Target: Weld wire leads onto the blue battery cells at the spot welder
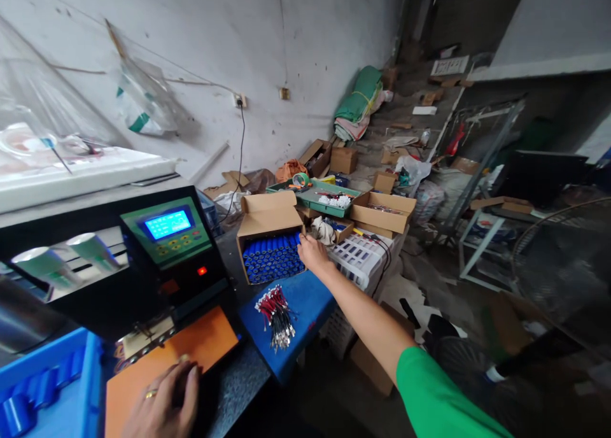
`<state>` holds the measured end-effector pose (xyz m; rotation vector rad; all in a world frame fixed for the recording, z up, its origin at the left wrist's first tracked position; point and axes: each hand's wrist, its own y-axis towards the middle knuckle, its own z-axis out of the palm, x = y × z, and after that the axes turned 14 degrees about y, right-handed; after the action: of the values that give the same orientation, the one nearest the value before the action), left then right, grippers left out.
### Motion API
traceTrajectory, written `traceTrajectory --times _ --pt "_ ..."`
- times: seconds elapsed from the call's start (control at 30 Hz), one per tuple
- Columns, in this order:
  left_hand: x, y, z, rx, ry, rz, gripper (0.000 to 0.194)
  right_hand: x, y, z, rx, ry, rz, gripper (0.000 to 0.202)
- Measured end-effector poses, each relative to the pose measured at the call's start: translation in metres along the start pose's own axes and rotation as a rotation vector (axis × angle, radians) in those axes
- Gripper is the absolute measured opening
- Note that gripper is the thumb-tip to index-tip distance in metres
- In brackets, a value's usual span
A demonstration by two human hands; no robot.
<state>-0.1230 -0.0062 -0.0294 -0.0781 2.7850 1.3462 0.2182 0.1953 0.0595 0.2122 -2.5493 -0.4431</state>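
Observation:
My right hand (pixel 313 253) reaches out to the right side of an open cardboard box (pixel 271 220). Its fingers are closed on the end of a blue battery cell (pixel 300 239) at the box's upper right corner. Blue battery cells (pixel 267 266) lie stacked inside, ends facing me. My left hand (pixel 165 396), with a ring on one finger, rests low over an orange board (pixel 210 342). Its fingers are curled together, and whatever they hold is hidden. In front of the box, a bundle of red and black wires (pixel 277 317) with white connectors lies on a blue mat (pixel 310 301).
A black machine with a lit display (pixel 168 225) stands left of the box. Blue cells lie in a blue bin (pixel 90 374) at lower left. Behind the box are a green tray (pixel 310 199) and a white crate (pixel 358 256). A fan (pixel 568 266) stands at right.

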Motion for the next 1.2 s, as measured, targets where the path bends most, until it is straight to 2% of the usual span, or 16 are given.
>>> traceTrajectory --times 0.27,0.47,0.67,0.8,0.9,1.03,1.1,1.2 --pt "0.003 -0.004 0.003 0.0 0.004 -0.012 0.028 0.001 -0.015 -0.01 -0.014 -0.012 -0.017 0.052" --pt "0.002 -0.005 0.002 -0.019 0.031 0.006 0.029 0.002 -0.002 -0.014 0.11 -0.101 -0.047 0.055" --pt "0.001 -0.005 0.004 -0.042 0.036 0.033 0.026 0.003 0.001 -0.015 0.119 -0.122 -0.038 0.06" --pt "-0.001 -0.004 0.001 -0.099 0.071 0.079 0.024 0.0 -0.017 -0.003 0.027 -0.048 -0.057 0.057" --pt "-0.002 -0.004 -0.001 -0.146 0.11 0.123 0.021 -0.003 -0.046 0.02 -0.032 0.048 -0.082 0.048" --pt "-0.005 -0.005 -0.005 -0.175 0.126 0.147 0.018 -0.006 -0.084 0.051 -0.091 0.162 -0.202 0.039" --pt "-0.006 -0.006 -0.007 -0.17 0.13 0.144 0.018 -0.004 -0.087 0.055 -0.179 0.2 -0.276 0.038" --pt "-0.007 -0.008 -0.008 -0.166 0.138 0.141 0.016 0.008 -0.069 0.047 -0.286 0.194 -0.365 0.043"
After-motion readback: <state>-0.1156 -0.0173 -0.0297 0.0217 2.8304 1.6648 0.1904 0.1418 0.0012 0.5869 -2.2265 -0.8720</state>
